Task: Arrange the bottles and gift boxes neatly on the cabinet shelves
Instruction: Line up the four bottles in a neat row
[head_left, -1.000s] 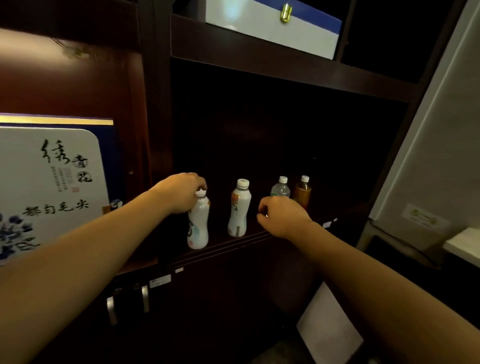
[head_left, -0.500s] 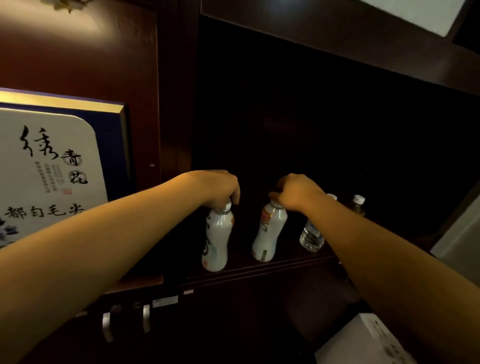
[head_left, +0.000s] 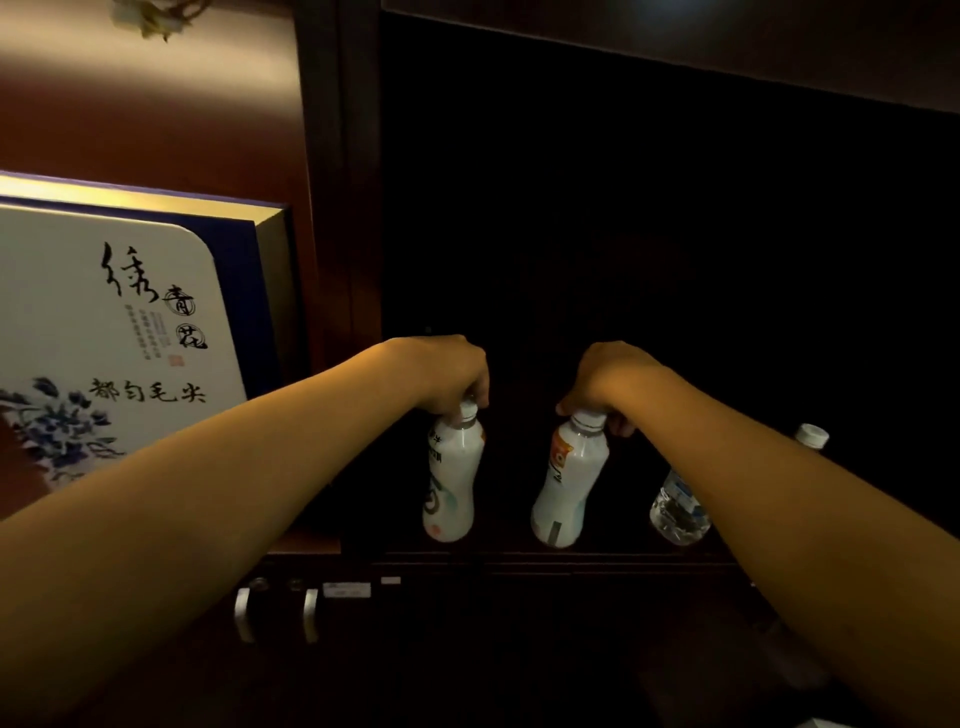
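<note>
Two bare forearms reach into view from the lower corners, and neither shows a sleeve, cuff or glove anywhere along its visible length. The left hand (head_left: 447, 371) and the right hand (head_left: 605, 376) are likewise uncovered. No watch, bracelet or band shows on the visible side of either wrist, and no ring can be made out, though the fingers are largely hidden from this angle and the light is dim. Both forearms look smooth and slender, tapering evenly toward the wrists, without visible marks. The light is low and warm, so fine surface detail cannot be told. Nothing else of the person is in view.
</note>
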